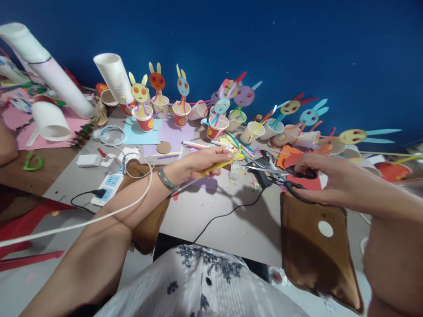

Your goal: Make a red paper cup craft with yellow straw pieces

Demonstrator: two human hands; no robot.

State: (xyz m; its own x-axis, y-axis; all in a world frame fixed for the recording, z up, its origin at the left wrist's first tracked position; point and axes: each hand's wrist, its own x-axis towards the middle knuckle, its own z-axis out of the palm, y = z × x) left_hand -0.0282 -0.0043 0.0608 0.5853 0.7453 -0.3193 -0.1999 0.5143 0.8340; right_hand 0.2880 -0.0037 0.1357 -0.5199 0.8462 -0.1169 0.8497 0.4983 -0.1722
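Note:
Over the middle of the table, my left hand [208,160] is closed on a yellow strip [216,167], pinching it near its upper end. A bangle circles that wrist. To the right, my right hand [313,176] has its fingers in the black handles of a pair of scissors [300,172]. The blades are parted and point left, with their tips close to the yellow piece at my left fingertips. Whether the blades touch it I cannot tell. Behind the blades lies a black tool with a cord [261,176].
Paper cups with rabbit-face figures [144,119] line the blue wall. A power strip [107,187], a charger [88,160] and white cable lie left. Brown cushions [313,246] hang at the front edge. Another person's arm [6,143] shows at far left.

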